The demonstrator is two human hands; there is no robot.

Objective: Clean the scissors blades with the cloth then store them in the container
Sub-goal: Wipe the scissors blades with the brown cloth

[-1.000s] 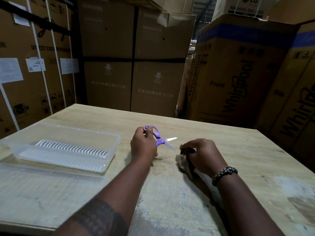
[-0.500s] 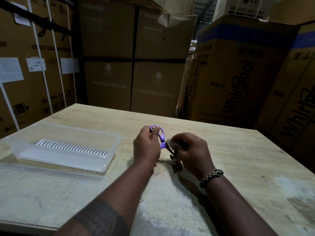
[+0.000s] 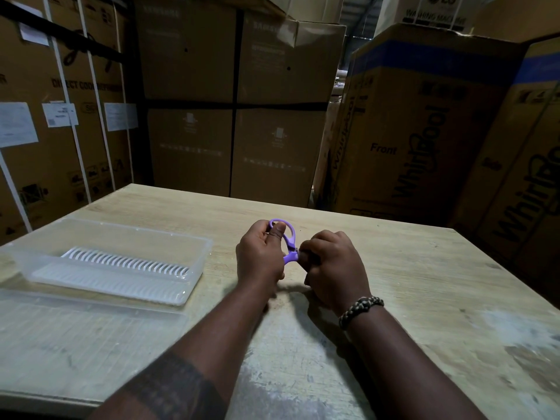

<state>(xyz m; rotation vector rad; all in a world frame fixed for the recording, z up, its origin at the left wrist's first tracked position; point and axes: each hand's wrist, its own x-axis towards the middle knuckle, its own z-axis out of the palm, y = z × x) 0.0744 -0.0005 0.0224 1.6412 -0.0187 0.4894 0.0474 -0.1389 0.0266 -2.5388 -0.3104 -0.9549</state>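
Purple-handled scissors [image 3: 290, 239] are held above the middle of the wooden table [image 3: 424, 268]. My left hand [image 3: 260, 257] grips their handles, thumb through one loop. Just to the right, my right hand [image 3: 331, 269] is curled round the blades, so the blades are hidden inside the fist. The cloth cannot be made out; only a dark bit shows between the fingers. A clear plastic container [image 3: 200, 253] with a white ribbed insert stands open on the table's left.
The container's clear lid [image 3: 91, 328] lies flat on the near left of the table. Tall cardboard appliance boxes [image 3: 424, 131] wall in the table at the back and both sides. A pale worn patch marks the table's near right.
My right hand picked the cloth up from the table and closed round the blades, which were bare a second ago. Both hands rose slightly and drew together.
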